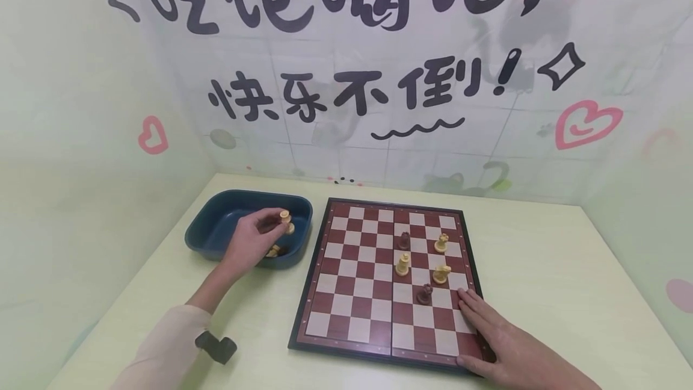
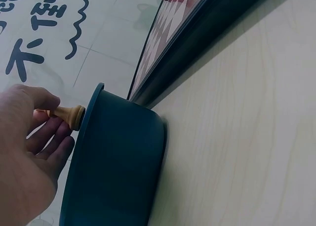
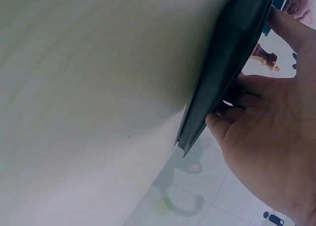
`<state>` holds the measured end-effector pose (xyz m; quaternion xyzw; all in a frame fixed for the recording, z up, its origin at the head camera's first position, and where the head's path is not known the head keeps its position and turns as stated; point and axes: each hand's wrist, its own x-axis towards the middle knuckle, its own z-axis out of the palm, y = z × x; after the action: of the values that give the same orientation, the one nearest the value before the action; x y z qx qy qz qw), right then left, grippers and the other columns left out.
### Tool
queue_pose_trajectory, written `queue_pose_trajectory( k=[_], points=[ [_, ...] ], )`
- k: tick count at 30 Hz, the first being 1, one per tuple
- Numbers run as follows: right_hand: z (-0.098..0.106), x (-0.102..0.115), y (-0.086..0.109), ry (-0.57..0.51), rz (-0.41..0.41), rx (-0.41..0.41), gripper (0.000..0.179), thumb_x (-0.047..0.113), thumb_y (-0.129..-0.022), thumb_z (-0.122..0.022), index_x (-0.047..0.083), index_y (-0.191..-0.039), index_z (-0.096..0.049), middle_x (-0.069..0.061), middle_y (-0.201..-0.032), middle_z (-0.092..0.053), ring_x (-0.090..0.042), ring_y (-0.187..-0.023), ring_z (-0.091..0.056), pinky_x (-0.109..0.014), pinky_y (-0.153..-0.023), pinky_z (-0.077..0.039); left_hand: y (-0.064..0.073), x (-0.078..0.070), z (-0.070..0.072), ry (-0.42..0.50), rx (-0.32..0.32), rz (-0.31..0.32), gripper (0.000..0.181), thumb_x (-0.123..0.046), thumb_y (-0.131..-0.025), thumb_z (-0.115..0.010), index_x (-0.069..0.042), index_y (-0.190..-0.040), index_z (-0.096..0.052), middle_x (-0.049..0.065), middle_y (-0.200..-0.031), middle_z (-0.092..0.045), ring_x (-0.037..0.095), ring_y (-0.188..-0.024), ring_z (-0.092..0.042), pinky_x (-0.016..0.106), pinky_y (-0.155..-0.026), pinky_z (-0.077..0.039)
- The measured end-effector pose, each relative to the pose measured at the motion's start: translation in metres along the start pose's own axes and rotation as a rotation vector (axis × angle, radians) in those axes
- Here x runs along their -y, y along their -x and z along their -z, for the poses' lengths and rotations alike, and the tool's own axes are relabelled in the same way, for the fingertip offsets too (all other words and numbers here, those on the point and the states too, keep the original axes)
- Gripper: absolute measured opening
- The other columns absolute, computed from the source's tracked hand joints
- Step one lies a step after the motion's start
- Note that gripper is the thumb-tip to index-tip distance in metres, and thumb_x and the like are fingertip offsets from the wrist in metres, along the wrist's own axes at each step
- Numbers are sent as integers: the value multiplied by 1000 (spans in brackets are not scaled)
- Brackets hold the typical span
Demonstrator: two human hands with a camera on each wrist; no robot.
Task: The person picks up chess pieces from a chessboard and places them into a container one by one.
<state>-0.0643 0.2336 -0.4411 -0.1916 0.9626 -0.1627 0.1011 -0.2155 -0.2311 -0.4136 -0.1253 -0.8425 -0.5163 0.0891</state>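
Observation:
My left hand (image 1: pixel 254 239) pinches a cream chess piece (image 2: pixel 69 115) between thumb and fingers, over the right side of a dark blue basin (image 1: pixel 208 251). The piece's top is partly covered, so its kind is unclear. More cream pieces (image 1: pixel 274 251) lie in the basin, partly hidden by the hand. My right hand (image 1: pixel 503 336) rests on the near right edge of a red and white chessboard (image 1: pixel 346 287), fingers extended over its border. Standing on the board's right half are a cream knight (image 1: pixel 441 274), other cream pieces (image 1: pixel 402 265) and dark brown pieces (image 1: pixel 425 295).
The basin stands left of the board on a pale wooden table (image 1: pixel 541 257). Behind is a white sheet (image 1: pixel 352 155) with large black writing, and side sheets hang left and right. A black band (image 1: pixel 216 346) sits at the left sleeve.

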Motion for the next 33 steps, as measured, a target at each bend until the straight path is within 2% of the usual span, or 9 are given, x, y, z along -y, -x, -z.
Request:
queue_pose_trajectory(
  k=[5,13,16,19,23,26,30,33],
  points=[
    [-2,-1,0,19,3,8,104,81,-88,-48,3,-157,-36,-10,-165,-25,-29,-146,-32,-45,-100,-50,-2,1,-3,-35,15,15,27,-7,-95,-73,3,-121,-69,15,-110,-71,28,-103,-69,17,-82,-53],
    [-10,-6,6,113,114,-139,92,71,-93,-54,1,-153,-43,-9,-163,-31,-27,-145,-35,-43,-100,-51,-4,3,-7,-34,43,24,27,-6,-94,-73,3,-119,-69,14,-110,-72,28,-102,-70,20,-81,-55],
    [-10,-7,7,109,117,-134,93,71,-94,-54,2,-154,-41,-8,-164,-29,-27,-146,-33,-43,-100,-51,-5,4,-8,-42,41,26,27,-7,-94,-74,3,-119,-69,14,-110,-72,28,-102,-70,22,-82,-55],
    [-10,-7,8,80,117,-110,102,76,-88,-58,3,-156,-37,-8,-166,-25,-27,-147,-30,-42,-100,-51,-5,4,-9,-52,39,28,27,-7,-94,-74,3,-119,-69,14,-110,-71,28,-102,-70,23,-83,-56],
    [-12,-10,8,67,150,-124,117,81,-77,-66,2,-158,-34,-9,-166,-23,-17,-150,-19,-42,-99,-51,-4,4,-9,-54,39,30,28,-6,-94,-74,3,-119,-69,15,-110,-71,29,-102,-70,25,-84,-56],
    [-13,-11,8,65,153,-125,119,81,-76,-66,3,-159,-31,-9,-166,-23,-9,-150,-13,-42,-100,-51,-3,3,-9,-51,37,25,27,-5,-94,-73,4,-119,-68,15,-109,-71,29,-102,-70,25,-84,-56],
    [-15,-10,7,59,131,-100,119,82,-77,-64,4,-160,-29,-8,-167,-22,-17,-150,-17,-43,-101,-50,-2,2,-9,-54,32,22,26,-4,-93,-73,4,-118,-69,15,-109,-71,29,-101,-70,23,-83,-56],
    [-16,-10,7,65,128,-102,119,83,-77,-64,3,-159,-31,-9,-166,-23,-17,-150,-17,-45,-102,-49,0,3,-9,-57,33,24,26,-4,-93,-74,4,-118,-69,16,-109,-71,30,-101,-70,22,-82,-56]
  ],
)
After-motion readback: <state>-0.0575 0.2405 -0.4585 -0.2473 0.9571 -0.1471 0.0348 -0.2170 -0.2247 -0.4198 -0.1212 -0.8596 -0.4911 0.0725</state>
